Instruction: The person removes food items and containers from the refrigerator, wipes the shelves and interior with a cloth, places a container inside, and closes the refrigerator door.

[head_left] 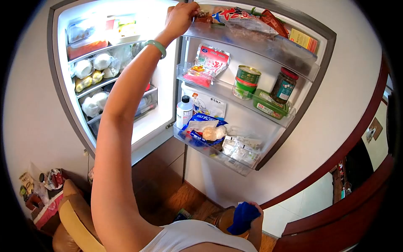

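Note:
My left hand (181, 19), with a pale green bangle (156, 49) on its wrist, reaches up to the inner end of the fridge door's top shelf (252, 37). Its fingers are curled at the packets there; what they grip is partly hidden. Beside it lie a clear plastic food bag (243, 16) with red and blue print and a brown packet (275, 22). Low at my right side, my right hand (256, 218) is closed around a bunched blue cloth (243, 218).
The open fridge door (302, 80) holds a red-white pouch (210, 61), stacked cans (247, 82), a dark jar (284, 86), a green tub (270, 103) and a white bottle (184, 111). Bagged food (90, 67) fills the lit shelves. A brown chair (77, 218) stands lower left.

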Tool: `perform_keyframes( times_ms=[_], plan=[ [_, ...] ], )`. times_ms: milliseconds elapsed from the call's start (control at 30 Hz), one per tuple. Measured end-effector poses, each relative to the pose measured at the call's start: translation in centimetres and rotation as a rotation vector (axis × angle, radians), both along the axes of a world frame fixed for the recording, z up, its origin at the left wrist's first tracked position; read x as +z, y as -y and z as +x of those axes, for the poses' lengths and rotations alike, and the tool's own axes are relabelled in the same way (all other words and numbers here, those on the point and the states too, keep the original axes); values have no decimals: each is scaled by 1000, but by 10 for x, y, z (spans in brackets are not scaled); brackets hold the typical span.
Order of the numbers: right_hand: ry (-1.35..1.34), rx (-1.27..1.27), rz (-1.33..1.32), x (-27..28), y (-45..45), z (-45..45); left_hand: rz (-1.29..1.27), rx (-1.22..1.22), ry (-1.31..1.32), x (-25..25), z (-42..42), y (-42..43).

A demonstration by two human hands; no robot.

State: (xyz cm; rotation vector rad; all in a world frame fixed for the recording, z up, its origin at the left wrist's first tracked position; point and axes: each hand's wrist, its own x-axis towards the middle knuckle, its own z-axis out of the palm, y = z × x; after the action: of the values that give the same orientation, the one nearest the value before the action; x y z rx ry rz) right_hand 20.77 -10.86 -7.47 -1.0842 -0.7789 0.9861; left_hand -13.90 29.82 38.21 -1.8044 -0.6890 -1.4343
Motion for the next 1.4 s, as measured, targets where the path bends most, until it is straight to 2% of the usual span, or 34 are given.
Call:
perform_keyframes(
  times_ms=[67, 167, 233, 400, 433, 500, 533, 600, 633, 700, 733, 800, 833, 900, 933, 1000, 1033, 1067, 1133, 1167, 1267, 1333, 1400],
  plan=[
    [-96, -29, -63, -15, -2, 6, 45, -25, 39, -2, 2, -18],
    [18, -2, -77, 18, 2, -12, 98, -67, 99, -3, 7, -26],
    [-2, -11, -62, 15, 2, -9, 103, -85, 125, -4, 9, -25],
    [-20, -13, -36, 9, 2, -9, 283, -82, -55, 6, 3, -22],
    [61, -8, -66, 7, 1, -7, 282, -82, -55, 6, 2, -17],
    [143, -4, -95, -1, -2, -1, 354, 49, -238, 12, 0, -3],
    [86, 32, -64, -8, -4, 4, 355, 46, -237, 19, 3, 5],
    [29, 63, -32, 1, -6, -1, -80, 119, -416, 34, 7, 18],
    [58, 67, -21, 25, -8, -12, -80, 116, -415, 39, 5, 16],
    [88, 69, -12, 33, -12, -18, -339, -290, -364, 50, 1, 10],
    [108, 67, -43, 24, -16, -16, -528, -278, -333, 54, -2, 29],
    [126, 60, -72, 23, -18, -23, -205, -316, -552, 65, -16, -6],
    [110, 53, -77, 33, -20, -32, -202, -321, -555, 65, -20, 1],
    [91, 38, -83, 44, -25, -42, -572, -339, -387, 65, -26, 12],
    [122, 65, -58, 46, -26, -45, -571, -345, -390, 63, -26, 8],
    [149, 87, -34, 51, -30, -50, -366, -293, -2, 60, -25, 1],
    [196, 91, -55, 54, -33, -52, -211, -175, -70, 61, -23, 6],
    [243, 95, -77, 57, -34, -55, -207, -179, -73, 62, -20, 2],
    [255, 89, -55, 63, -37, -63, -51, -243, -340, 64, -14, -15],
    [267, 87, -36, 66, -38, -67, -191, -68, -373, 68, -11, -30],
    [233, 28, -36, 68, -39, -83, -218, 67, -304, 75, -3, -34],
    [207, 11, -31, 58, -38, -84, -187, 75, -286, 81, 0, -28],
    [181, -3, -25, 45, -36, -85, -63, 89, -30, 87, 0, -27]
  ],
)
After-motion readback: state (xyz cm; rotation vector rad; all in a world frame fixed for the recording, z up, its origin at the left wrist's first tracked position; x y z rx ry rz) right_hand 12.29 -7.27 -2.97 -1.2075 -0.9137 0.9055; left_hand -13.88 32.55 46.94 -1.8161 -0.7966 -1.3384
